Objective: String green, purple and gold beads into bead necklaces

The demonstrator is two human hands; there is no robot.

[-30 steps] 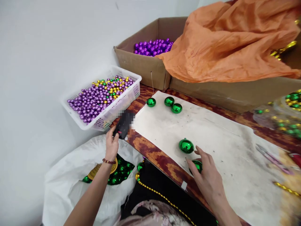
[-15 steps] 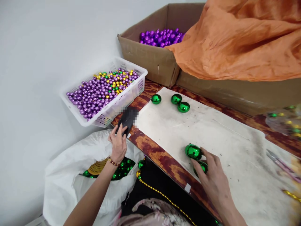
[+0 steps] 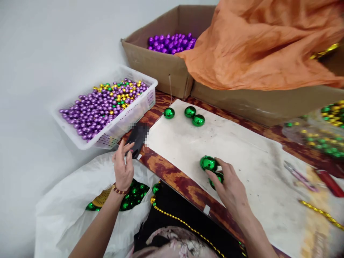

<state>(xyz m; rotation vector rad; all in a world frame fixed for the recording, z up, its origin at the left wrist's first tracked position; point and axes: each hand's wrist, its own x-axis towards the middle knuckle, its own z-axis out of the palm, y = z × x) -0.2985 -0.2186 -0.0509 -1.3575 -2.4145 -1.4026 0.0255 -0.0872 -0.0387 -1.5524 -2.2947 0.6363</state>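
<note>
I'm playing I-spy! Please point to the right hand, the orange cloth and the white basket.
Right hand (image 3: 232, 186), head view: back of the hand.
Orange cloth (image 3: 258, 48), head view: middle of its folds.
White basket (image 3: 127, 121), head view: its side wall.

One left hand (image 3: 124, 166) and one right hand (image 3: 232, 186) appear at a counter (image 3: 185, 184) with five green balls (image 3: 198, 120) (three farther off, two by the right hand), one white sheet (image 3: 172, 139), one white basket (image 3: 129, 117), one dark flat object (image 3: 137, 138) and one pink-handled tool (image 3: 301, 177); the basket's beads (image 3: 94, 111) are too crowded to count.
</note>
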